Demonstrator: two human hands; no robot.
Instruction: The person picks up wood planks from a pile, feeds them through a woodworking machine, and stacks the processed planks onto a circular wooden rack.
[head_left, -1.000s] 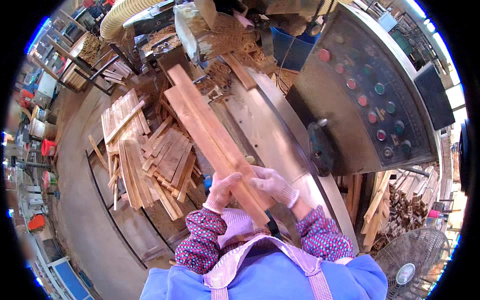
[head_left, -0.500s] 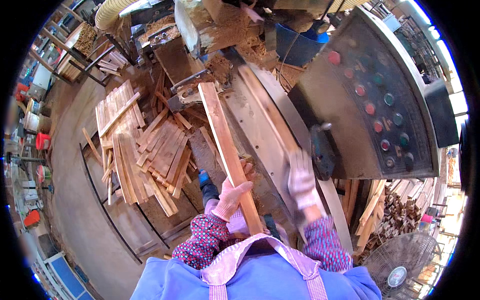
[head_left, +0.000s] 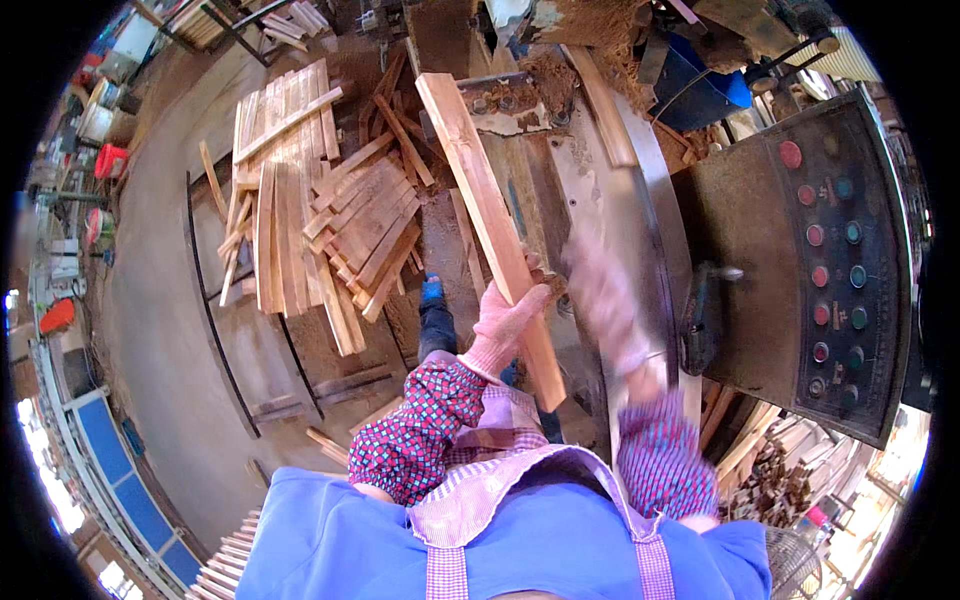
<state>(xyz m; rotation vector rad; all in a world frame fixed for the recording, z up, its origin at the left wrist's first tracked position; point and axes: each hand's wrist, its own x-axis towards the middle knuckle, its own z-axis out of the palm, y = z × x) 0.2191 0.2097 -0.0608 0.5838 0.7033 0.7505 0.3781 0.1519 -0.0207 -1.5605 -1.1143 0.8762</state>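
My left hand (head_left: pixel 508 318), in a pinkish work glove, is closed around the lower part of a long wooden strip (head_left: pixel 475 180). That strip slants away from me, its near end reaching down past my glove toward my apron. My right hand (head_left: pixel 606 295), also gloved, is smeared by motion above the metal machine bed (head_left: pixel 580 185), so its fingers do not show clearly. A second wooden strip (head_left: pixel 603 105) lies lengthwise on the bed beyond that hand. A gap separates its near end from my right glove.
To the left, loose wooden strips (head_left: pixel 285 215) are stacked on a dark metal frame (head_left: pixel 205 290). A control panel (head_left: pixel 835 270) with coloured buttons stands at right, near a lever (head_left: pixel 705 300). Sawdust and a blue tub (head_left: pixel 700 85) are at the far side.
The second strip has slid farther along the bed, and my right hand is now apart from its near end. My left hand still holds its strip. The whole view has shifted.
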